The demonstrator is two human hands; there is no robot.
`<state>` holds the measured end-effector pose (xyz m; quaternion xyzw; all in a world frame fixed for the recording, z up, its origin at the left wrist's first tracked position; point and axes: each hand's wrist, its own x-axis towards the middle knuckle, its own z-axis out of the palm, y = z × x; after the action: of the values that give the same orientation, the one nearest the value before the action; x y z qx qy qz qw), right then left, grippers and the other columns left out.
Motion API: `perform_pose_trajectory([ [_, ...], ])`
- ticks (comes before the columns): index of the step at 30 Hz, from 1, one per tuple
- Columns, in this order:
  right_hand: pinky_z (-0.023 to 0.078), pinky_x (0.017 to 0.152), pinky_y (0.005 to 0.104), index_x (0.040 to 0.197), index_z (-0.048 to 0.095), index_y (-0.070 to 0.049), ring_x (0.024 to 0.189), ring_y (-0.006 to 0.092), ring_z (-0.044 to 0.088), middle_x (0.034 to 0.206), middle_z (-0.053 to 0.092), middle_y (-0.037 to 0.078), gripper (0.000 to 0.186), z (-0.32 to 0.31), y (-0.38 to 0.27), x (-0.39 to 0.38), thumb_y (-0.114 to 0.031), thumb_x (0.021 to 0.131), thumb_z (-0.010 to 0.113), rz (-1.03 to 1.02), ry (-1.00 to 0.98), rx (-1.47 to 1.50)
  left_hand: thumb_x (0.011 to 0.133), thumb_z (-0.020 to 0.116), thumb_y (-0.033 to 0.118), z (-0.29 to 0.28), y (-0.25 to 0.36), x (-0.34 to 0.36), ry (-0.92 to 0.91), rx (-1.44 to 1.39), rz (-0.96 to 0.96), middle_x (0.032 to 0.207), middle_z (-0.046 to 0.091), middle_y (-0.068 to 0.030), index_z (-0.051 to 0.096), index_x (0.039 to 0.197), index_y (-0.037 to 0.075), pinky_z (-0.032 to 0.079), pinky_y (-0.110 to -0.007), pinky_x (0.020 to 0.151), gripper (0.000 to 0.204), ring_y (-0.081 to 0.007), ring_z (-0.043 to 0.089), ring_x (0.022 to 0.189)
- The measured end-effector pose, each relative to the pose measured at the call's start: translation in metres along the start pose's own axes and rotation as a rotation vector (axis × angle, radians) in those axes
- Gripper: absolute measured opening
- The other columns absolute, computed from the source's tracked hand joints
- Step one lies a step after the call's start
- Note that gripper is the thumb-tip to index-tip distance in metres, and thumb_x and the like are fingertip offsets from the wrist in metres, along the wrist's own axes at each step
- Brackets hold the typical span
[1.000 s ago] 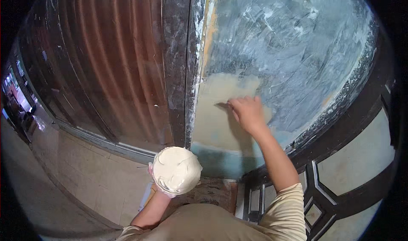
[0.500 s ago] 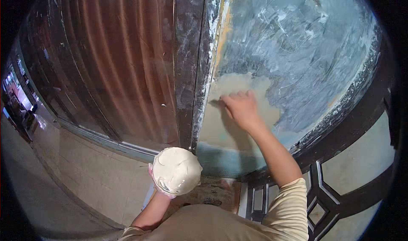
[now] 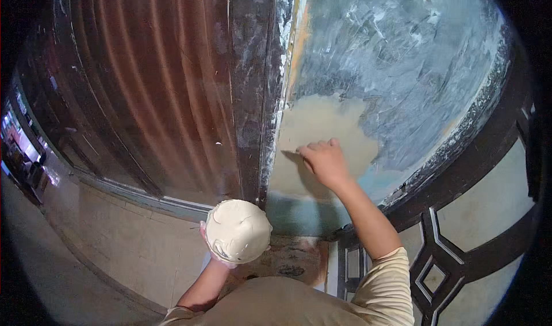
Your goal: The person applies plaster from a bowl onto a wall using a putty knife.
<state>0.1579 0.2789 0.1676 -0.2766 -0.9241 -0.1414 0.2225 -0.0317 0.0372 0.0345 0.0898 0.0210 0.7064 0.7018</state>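
Observation:
My left hand [image 3: 214,246] supports a round holder piled with cream putty [image 3: 238,227] at the lower middle; the putty hides most of the holder and my fingers are smeared with it. My right hand [image 3: 325,162] grips a thin putty knife [image 3: 291,151], its blade against a beige patch of fresh putty [image 3: 351,124] on the lower part of a blue-grey, streaky wall panel [image 3: 402,50]. A scraped dark vertical frame [image 3: 250,96] runs just left of that panel.
On the left is dark glazing with brown curtain folds [image 3: 144,84], above a tiled floor [image 3: 132,228]. A dark wooden lattice with pale panes [image 3: 454,268] stands at the right. A small worn surface [image 3: 287,257] lies below the panel. A bright cluttered opening [image 3: 20,142] is at far left.
My right hand moved up and left along the beige patch, then came lower again. The patch looks slightly wider at the upper right. My left hand holds the putty in about the same place.

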Motion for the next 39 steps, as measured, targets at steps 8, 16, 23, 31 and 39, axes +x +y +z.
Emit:
perform_pose_trajectory([
  [8,0.051,0.081,0.0285,0.12,0.058,0.002,0.092,0.0143,0.063,0.106,0.066,0.009,0.034,-0.104,0.06,0.006,-0.02,0.095,0.066,0.551,1.08,1.032,0.072,0.037,0.088,-0.001,-0.004,0.009,0.009,0.187,0.015,0.151,0.039,-0.0194,0.034,0.15,0.018,0.038,-0.062,0.108,0.105,-0.0457,0.043,0.133],
  [16,0.05,0.076,0.0278,0.117,0.058,0.003,0.085,0.0126,0.06,0.098,0.064,0.007,0.031,0.046,0.073,-0.068,-0.016,0.094,0.066,0.866,0.981,1.132,0.073,0.039,0.088,0.008,-0.006,0.004,0.017,0.28,0.026,0.153,0.037,-0.0179,0.034,0.15,0.022,0.035,-0.066,0.108,0.101,-0.0439,0.041,0.135],
  [23,0.058,0.076,0.0373,0.125,0.057,-0.011,0.102,0.0212,0.064,0.114,0.064,0.004,0.03,0.175,0.066,-0.257,-0.025,0.098,0.057,1.68,1.161,1.564,0.073,0.041,0.087,0.009,-0.019,-0.007,0.111,-0.107,0.118,0.152,0.039,-0.0132,0.035,0.149,0.024,0.037,-0.065,0.107,0.099,-0.0448,0.042,0.134],
  [31,0.051,0.075,0.0284,0.135,0.045,-0.009,0.098,0.0144,0.061,0.117,0.06,0.006,0.041,0.054,0.119,-0.178,-0.019,0.098,0.061,0.789,1.059,1.824,0.066,0.044,0.092,0.025,-0.045,0.006,-0.13,-0.293,0.0,0.154,0.033,-0.0208,0.034,0.15,0.02,0.037,-0.076,0.097,0.111,-0.0494,0.039,0.134],
  [39,0.05,0.05,0.0202,0.126,0.048,-0.007,0.064,0.0098,0.064,0.103,0.065,0.006,0.032,0.008,0.062,-0.105,-0.018,0.098,0.061,0.775,0.807,1.764,0.073,0.043,0.086,0.012,-0.069,0.001,0.115,0.131,0.144,0.151,0.04,-0.0176,0.037,0.149,0.016,0.034,-0.06,0.112,0.104,-0.0416,0.042,0.136],
])
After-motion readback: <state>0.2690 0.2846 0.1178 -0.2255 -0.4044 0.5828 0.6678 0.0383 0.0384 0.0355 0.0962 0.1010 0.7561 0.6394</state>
